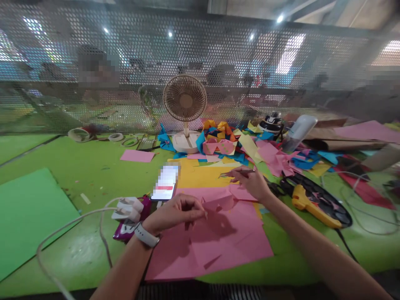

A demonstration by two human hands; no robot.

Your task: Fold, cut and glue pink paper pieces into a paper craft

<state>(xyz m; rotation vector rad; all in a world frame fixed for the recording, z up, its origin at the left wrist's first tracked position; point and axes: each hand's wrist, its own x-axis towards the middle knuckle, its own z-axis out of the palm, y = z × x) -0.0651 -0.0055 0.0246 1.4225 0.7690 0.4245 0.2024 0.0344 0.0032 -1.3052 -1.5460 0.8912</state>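
Note:
My left hand (pixel 181 211), wearing a white watch, hovers over pink paper (pixel 231 246), with thumb and forefinger pinched together. A tiny pale bit shows at the fingertips, too small to name. Farther right and higher, my right hand (pixel 250 181) closes around a thin dark pointed tool (pixel 246 171) whose tip points left. Its exact kind is unclear. Pink pieces lie overlapping beneath both hands, some with raised or folded edges. Behind them lies a yellow sheet (pixel 193 177). A lit phone (pixel 165 183) rests by its left side.
A purple-and-white power strip (pixel 125 230) with plugs and cables sits left. Green sheet (pixel 31 216) lies at far left. A small fan (pixel 185 100) stands behind, beside heaped paper scraps. On the right, a yellow glue gun (pixel 315 208) rests on a black tray (pixel 345 212).

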